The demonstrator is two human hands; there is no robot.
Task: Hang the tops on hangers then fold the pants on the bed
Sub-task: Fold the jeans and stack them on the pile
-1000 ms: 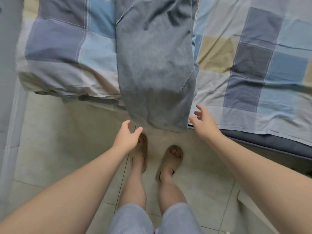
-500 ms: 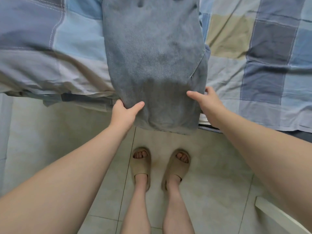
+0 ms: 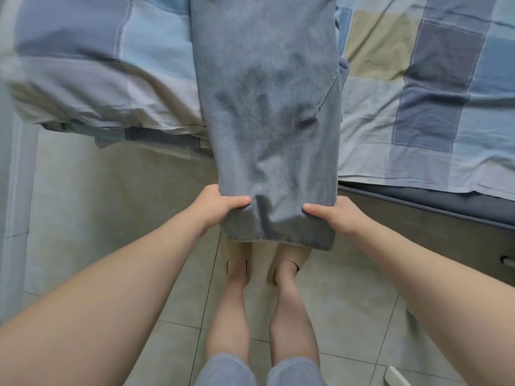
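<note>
I'm working the pants-folding step: I'm pinching the pants with both hands just above the hem. My left hand is clamping the left edge, thumb on top and fingers tucked underneath out of sight, and my right hand is doing the same on the right edge. The cloth is running away from my hands up across the bed, its hem end hanging past the bed's edge between my hands, above the floor. Next, I'm judging, comes carrying the hem away from me over the cloth toward the waist, both pinches level so the layers land square.
</note>
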